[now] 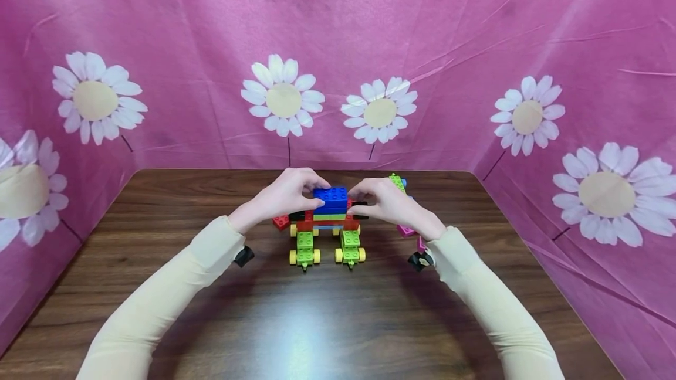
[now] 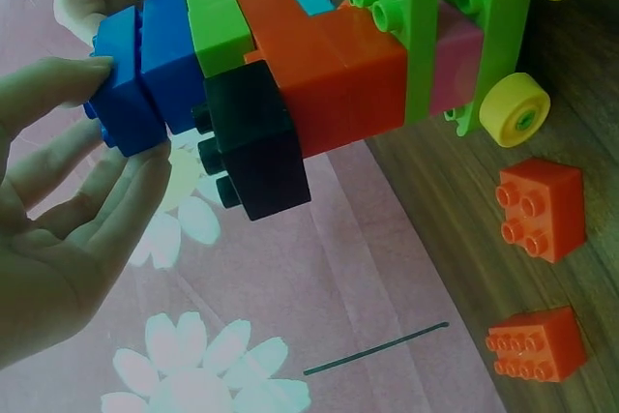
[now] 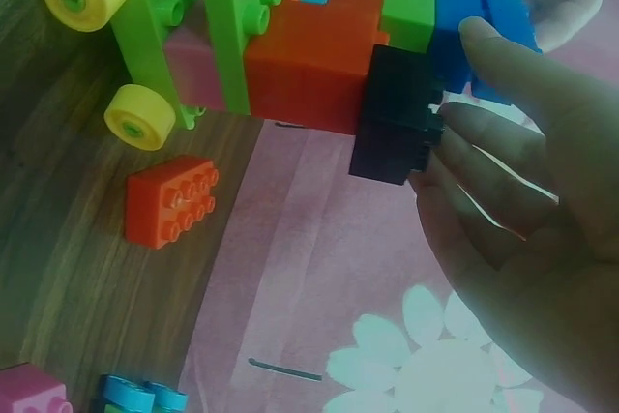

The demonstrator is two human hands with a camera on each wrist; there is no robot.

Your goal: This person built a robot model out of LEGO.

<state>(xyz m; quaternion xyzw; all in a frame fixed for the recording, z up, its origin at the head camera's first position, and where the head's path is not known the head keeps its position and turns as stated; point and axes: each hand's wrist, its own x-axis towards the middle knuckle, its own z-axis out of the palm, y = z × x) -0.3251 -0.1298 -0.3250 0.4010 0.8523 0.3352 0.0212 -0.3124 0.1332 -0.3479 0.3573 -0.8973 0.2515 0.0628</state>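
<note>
A tall build of toy bricks stands on two lime-green wheeled bases [image 1: 304, 240] with yellow wheels [image 2: 515, 109]. Its body is of red bricks [image 2: 338, 84], with a black brick [image 2: 256, 142] jutting out at each side. Above them come a lime brick [image 2: 219, 26], a blue brick [image 2: 176, 45] and another blue brick [image 1: 331, 194] at the top. My left hand [image 1: 289, 190] pinches the top blue brick, thumb in front and fingers behind. My right hand [image 1: 389, 201] holds the build's right side, thumb at the blue bricks and fingers behind the right black brick.
Loose red bricks [image 2: 542, 210] lie on the wooden table [image 1: 296, 321] left of the build. At the right, partly hidden by my right arm, are lime bricks [image 1: 397, 182] and pink bricks [image 1: 406, 231]. Pink cloth [image 1: 338, 22] with daisies surrounds the table's back and sides.
</note>
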